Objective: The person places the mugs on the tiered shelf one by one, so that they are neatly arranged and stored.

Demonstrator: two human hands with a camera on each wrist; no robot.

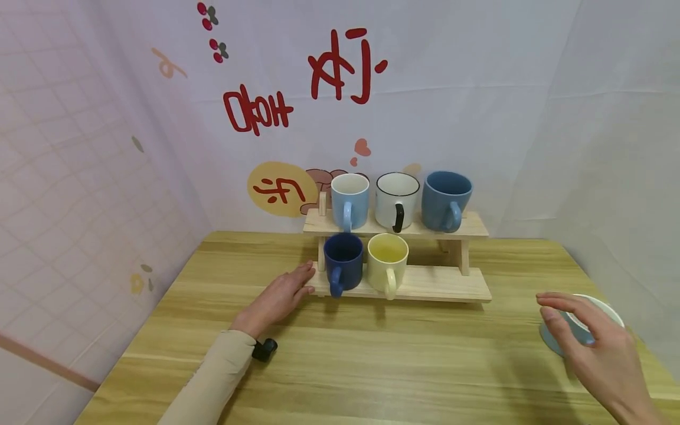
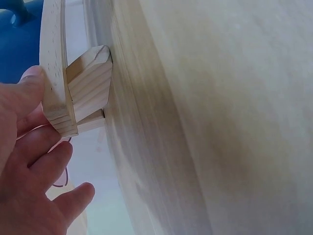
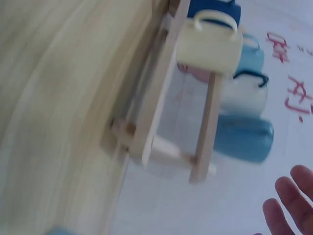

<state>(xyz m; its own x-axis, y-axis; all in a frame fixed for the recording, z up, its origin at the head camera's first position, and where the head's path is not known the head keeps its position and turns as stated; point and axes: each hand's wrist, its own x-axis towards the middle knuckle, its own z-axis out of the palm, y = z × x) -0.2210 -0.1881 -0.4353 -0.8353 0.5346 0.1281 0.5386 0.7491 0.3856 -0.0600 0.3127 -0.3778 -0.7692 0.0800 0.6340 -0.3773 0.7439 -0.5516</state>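
My left hand (image 1: 281, 295) rests at the left end of a two-tier wooden rack (image 1: 441, 283). In the left wrist view its thumb lies on the edge of the lower board (image 2: 54, 83), the other fingers loosely extended around the board's end. My right hand (image 1: 600, 348) hovers at the right over a light blue cup (image 1: 552, 339) with a white rim, which it partly hides. Its thumb and fingers are apart, holding nothing. On the rack's lower board stand a navy mug (image 1: 344, 262) and a pale yellow mug (image 1: 379, 268), handles toward me.
The upper board holds a light blue mug (image 1: 357, 198), a white mug (image 1: 390, 203) with black rim and handle, and a blue mug (image 1: 441, 206). Behind the wooden table (image 1: 372, 366) hangs a white printed cloth (image 1: 451, 106); its side folds border the table left and right.
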